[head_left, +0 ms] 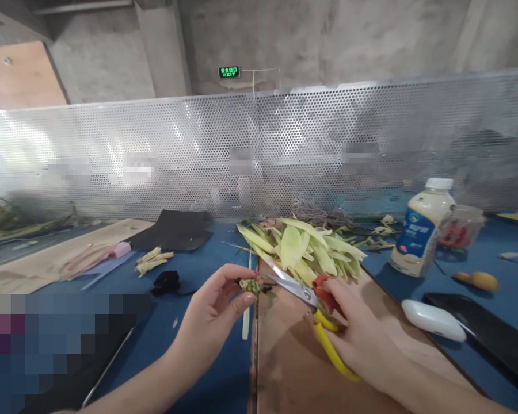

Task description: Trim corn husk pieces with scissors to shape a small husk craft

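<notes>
My left hand pinches a small green-and-yellow plant stub between thumb and fingers, above the blue table. My right hand grips scissors with red and yellow handles; the blades are slightly apart and their tips meet the stub. Just behind lies a pile of pale yellow-green leaf strips at the far end of a brown board.
A white bottle with a blue label stands at the right, by a clear container. A white oblong object, a black tray and a yellow-brown tool lie nearby. Black cloth, kraft paper and a perforated metal screen are behind.
</notes>
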Motion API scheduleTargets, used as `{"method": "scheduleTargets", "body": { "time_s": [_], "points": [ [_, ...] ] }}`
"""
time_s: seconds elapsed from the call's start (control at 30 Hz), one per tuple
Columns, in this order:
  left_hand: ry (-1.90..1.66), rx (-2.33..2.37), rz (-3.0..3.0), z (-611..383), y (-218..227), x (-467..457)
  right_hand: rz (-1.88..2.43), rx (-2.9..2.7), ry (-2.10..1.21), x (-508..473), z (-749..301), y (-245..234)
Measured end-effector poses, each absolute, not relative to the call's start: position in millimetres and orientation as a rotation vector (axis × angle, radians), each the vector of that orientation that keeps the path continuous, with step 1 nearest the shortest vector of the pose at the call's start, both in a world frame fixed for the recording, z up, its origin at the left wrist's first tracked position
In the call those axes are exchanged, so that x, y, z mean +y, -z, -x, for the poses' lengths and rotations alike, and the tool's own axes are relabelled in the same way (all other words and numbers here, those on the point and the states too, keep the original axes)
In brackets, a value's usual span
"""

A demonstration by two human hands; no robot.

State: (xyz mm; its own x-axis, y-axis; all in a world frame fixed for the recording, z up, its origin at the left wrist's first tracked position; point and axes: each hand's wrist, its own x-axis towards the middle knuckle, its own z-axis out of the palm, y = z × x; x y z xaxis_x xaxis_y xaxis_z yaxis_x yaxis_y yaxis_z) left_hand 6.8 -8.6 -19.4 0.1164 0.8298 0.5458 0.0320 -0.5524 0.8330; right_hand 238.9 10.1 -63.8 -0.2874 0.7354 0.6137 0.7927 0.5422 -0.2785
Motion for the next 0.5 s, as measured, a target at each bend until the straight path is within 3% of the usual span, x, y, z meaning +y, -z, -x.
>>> {"method": "scheduleTargets", "body": {
  "time_s": [0.5],
  "points": [
    [-1.519, 0.848, -1.641, -5.5, 18.7, -8.0, 1.227, -2.156, 0.156, 5.8, -233.6, 58.9]
  ]
}}
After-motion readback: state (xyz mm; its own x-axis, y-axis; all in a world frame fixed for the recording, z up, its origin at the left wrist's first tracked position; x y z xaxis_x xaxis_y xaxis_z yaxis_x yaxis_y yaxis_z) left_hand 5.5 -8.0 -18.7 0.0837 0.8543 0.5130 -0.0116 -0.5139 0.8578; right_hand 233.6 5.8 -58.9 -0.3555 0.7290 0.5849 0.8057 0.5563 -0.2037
